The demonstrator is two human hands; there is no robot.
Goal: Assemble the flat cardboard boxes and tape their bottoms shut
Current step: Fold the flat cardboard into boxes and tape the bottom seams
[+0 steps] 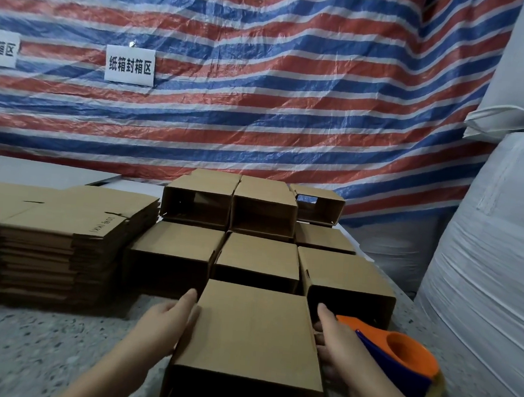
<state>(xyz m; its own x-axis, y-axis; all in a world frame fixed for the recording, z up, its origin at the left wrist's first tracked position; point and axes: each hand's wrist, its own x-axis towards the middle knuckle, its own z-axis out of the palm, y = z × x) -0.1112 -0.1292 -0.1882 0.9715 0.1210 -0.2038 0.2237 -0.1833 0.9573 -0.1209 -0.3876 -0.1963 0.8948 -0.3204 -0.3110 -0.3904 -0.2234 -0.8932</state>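
While we hold the assembled box (252,333) on the desk (35,346) with flat left hand (171,320) and right hand (333,347) on its sides, fingers straight, it stands before finished boxes (261,230). If we push unevenly, it may twist and knock the tape dispenser (398,362).

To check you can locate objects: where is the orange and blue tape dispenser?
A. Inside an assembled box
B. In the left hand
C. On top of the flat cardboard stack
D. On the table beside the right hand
D: the tape dispenser lies on the table just beyond the right hand, which rests against the nearest box.
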